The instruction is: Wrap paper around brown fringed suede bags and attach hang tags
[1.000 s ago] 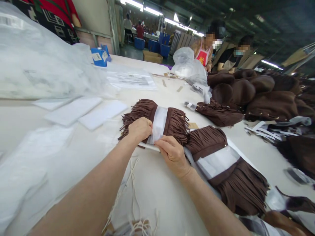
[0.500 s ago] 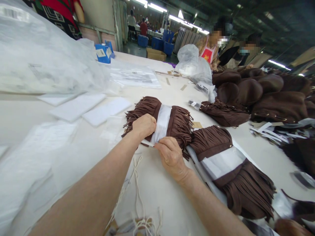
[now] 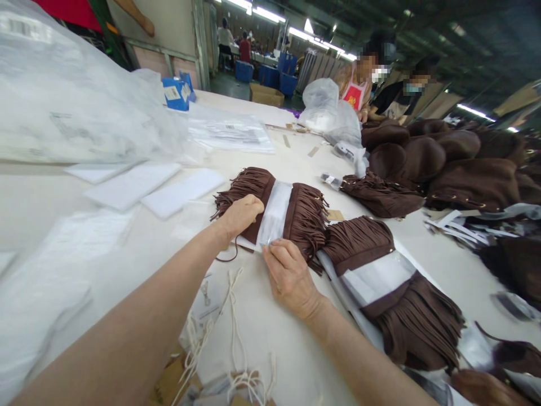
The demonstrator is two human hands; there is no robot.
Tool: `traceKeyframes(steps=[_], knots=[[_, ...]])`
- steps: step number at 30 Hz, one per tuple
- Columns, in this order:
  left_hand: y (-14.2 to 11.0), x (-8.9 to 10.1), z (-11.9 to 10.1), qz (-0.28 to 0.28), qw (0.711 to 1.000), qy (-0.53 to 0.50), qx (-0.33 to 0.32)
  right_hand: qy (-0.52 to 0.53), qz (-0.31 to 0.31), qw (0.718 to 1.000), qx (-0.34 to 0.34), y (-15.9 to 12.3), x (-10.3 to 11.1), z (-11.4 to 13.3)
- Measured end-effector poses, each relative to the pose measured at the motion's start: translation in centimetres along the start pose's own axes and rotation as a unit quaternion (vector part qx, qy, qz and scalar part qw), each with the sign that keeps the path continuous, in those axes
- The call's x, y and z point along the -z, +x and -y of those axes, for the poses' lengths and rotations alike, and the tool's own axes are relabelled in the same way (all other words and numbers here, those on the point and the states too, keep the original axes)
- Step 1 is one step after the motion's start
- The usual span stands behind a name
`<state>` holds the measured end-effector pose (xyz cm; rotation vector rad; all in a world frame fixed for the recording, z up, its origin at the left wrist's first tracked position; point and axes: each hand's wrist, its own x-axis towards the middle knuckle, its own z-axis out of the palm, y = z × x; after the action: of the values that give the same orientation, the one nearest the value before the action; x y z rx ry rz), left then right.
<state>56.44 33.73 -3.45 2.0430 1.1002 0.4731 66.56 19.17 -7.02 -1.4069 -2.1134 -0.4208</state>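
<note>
A dark brown fringed bag lies in front of me with a translucent white plastic band around its middle. My left hand is on the bag's left half, its fingers bent and closed against the brown material beside the band. My right hand pinches the band's near end at the bag's front edge. A thin brown cord hangs from the bag's near left side. To the right lies a second fringed bag, also with a white band.
White flat sheets and plastic bags lie left and behind. White strings and brown tags are near me. A heap of brown bags stands at right. Co-workers are beyond it.
My left hand has shifted slightly left, off the band's edge, and the thin brown cord now shows below it. My right hand stays at the band's near end, slightly lower.
</note>
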Motion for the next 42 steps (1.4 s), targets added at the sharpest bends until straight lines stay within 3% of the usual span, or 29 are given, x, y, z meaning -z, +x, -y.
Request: traceKeyframes(steps=[7, 10, 15, 20, 24, 30, 37, 40, 42], knots=[[-0.6, -0.7, 0.9, 0.022, 0.998, 0.036, -0.053, -0.080, 0.124, 0.989, 0.031, -0.6, 1.1, 0.2], [-0.5, -0.9, 1.0, 0.021, 0.997, 0.045, -0.060, -0.119, 0.178, 0.973, 0.082, -0.1, 1.9, -0.3], [-0.6, -0.6, 1.2, 0.031, 0.996, 0.046, -0.067, -0.145, 0.217, 0.954, 0.150, 0.5, 2.5, -1.6], [-0.8, 0.7, 1.1, 0.093, 0.990, 0.039, -0.096, -0.118, 0.199, 0.955, 0.187, 0.4, 2.7, -2.4], [-0.9, 1.4, 1.0, 0.145, 0.981, 0.059, -0.115, -0.102, 0.186, 0.962, 0.172, 0.5, 2.8, -2.3], [-1.4, 1.3, 1.1, 0.143, 0.976, 0.081, -0.142, -0.078, 0.208, 0.966, 0.133, 0.3, 3.0, -2.2], [-1.5, 0.9, 1.0, 0.138, 0.974, 0.105, -0.145, -0.026, 0.200, 0.970, 0.133, 0.9, 3.0, -3.0], [-1.7, 0.7, 0.9, 0.134, 0.973, 0.124, -0.143, 0.007, 0.198, 0.975, 0.102, 0.7, 4.6, -2.2], [-1.8, 0.7, 0.8, 0.132, 0.972, 0.134, -0.141, 0.018, 0.181, 0.982, 0.048, -0.1, 7.3, -1.7]])
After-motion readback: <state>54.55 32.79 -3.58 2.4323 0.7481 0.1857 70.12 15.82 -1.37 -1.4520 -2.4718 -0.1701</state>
